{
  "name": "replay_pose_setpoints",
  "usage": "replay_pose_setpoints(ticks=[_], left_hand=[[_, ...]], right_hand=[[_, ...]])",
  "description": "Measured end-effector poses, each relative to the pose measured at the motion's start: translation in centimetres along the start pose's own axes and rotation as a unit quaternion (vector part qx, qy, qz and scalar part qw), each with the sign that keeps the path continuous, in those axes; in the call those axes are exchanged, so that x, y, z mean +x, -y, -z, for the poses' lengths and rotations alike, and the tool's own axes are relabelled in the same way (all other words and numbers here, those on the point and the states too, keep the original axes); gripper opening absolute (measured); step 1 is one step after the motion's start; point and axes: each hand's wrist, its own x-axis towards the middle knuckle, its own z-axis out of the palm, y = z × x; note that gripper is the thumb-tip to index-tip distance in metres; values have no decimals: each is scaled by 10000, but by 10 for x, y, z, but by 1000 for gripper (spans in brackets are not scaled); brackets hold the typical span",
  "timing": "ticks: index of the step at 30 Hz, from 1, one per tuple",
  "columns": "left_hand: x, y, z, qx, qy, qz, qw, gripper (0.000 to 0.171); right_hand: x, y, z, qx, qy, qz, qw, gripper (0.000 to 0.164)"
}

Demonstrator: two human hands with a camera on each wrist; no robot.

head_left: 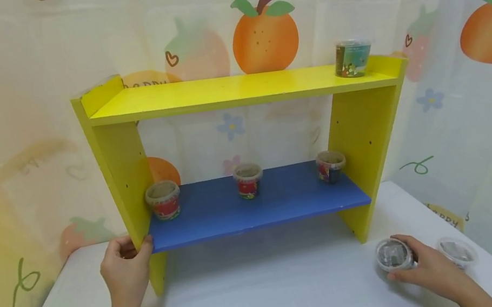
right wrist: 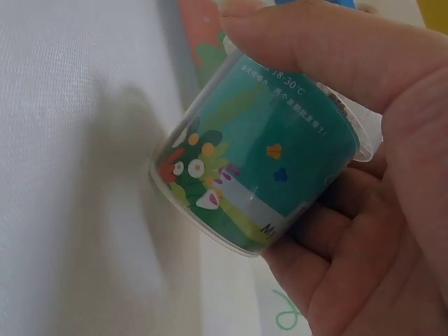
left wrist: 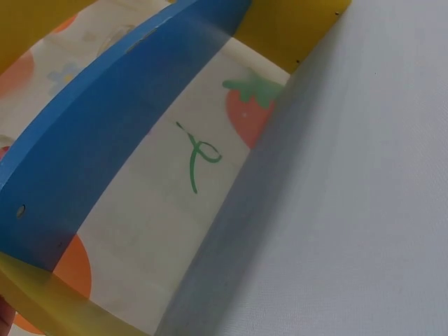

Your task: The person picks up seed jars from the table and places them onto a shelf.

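My right hand [head_left: 426,267] holds a clear plastic cup [head_left: 393,254] over the white table, thumb on one side and fingers round the other. In the right wrist view, the cup [right wrist: 259,154] is tilted and carries a teal printed label with plants and flowers. At the left, my left hand [head_left: 125,270] grips the yellow side panel of a small shelf [head_left: 116,160], thumb against its front edge beside the blue board [head_left: 257,214]. Only a sliver of that hand shows at the left wrist view's lower left corner.
Three red-labelled cups stand on the blue board: left [head_left: 166,207], middle [head_left: 249,188] and right [head_left: 329,169]. A green-labelled cup [head_left: 352,59] sits at the yellow top's right end. Behind my right hand is another clear cup [head_left: 458,252]. A fruit-print curtain [head_left: 197,14] hangs behind.
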Motion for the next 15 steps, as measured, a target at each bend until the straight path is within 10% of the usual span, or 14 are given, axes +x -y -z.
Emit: replay_pose_setpoints(ticks=[15], left_hand=[[-1, -1, 1, -49, 45, 97, 9999, 28]], right_hand=[[2, -2, -2, 221, -10, 42, 9997, 91]])
